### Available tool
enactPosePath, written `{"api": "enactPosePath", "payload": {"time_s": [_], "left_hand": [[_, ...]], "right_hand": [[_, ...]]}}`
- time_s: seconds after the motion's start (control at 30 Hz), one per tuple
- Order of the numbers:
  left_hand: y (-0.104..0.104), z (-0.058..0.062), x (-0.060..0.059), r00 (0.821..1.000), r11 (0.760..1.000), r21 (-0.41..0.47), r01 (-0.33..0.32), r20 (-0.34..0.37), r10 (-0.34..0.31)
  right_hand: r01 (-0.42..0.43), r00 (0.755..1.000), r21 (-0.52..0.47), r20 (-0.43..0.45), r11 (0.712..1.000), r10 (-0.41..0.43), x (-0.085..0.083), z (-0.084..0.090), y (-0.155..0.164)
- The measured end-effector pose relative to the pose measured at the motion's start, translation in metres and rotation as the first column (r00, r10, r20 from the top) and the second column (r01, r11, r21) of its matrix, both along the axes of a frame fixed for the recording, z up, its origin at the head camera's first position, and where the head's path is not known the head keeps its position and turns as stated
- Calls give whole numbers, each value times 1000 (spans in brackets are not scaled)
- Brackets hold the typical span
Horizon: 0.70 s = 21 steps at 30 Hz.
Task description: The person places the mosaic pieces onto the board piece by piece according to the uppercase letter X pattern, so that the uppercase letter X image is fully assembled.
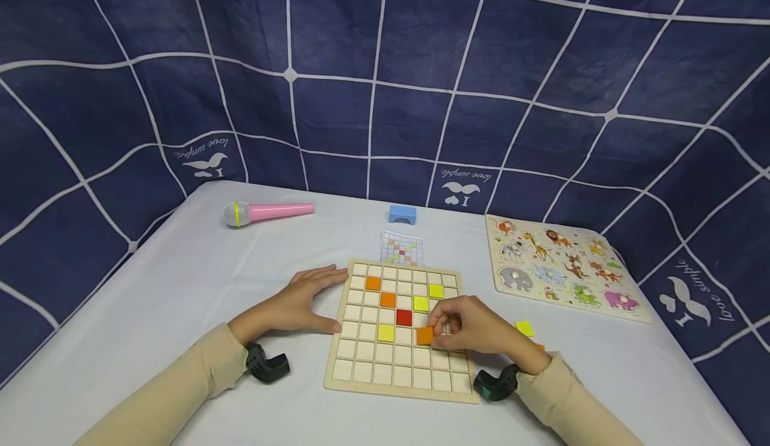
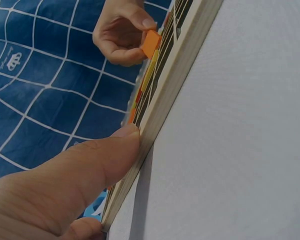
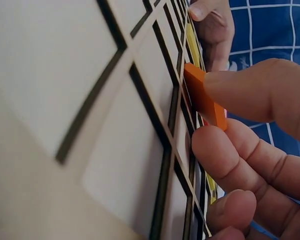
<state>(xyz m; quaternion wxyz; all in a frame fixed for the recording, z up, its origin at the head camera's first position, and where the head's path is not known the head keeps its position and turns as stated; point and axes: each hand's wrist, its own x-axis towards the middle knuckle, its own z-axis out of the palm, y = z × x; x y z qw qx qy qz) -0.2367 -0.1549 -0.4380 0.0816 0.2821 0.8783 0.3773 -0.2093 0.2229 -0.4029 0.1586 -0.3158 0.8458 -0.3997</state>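
A wooden grid board (image 1: pixel 401 374) with square cells lies flat. My right hand (image 1: pixel 475 325) pinches an orange square tile (image 1: pixel 424 336) between thumb and fingers; in the right wrist view the tile (image 3: pixel 205 95) stands tilted against the grid, and whether it touches the cell I cannot tell. My left hand (image 1: pixel 295 302) rests at the board's left edge, thumb and fingers spread apart; the left wrist view has its thumb (image 2: pixel 105 157) on the rim. In the cells lie two orange tiles, a red tile (image 1: pixel 404 317), and yellow tiles, one (image 1: pixel 386 333) left of the held tile.
A printed pattern card (image 1: pixel 402 249) lies partly behind the board, a blue block (image 1: pixel 402 214) beyond it. The pink toy microphone (image 1: pixel 279 211) is at back left, an animal puzzle board (image 1: pixel 559 265) at right. Near the right wrist lies a loose yellow tile (image 1: pixel 524 328), with orange peeking out beside it.
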Motion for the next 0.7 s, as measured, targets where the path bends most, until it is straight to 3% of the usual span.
{"api": "enactPosePath", "payload": {"time_s": [0.7], "left_hand": [[-1,-1,-1,1000,1000,2,4,-2,-4]], "right_hand": [[10,1000,25,28,1000,-11,0,3,2]]}}
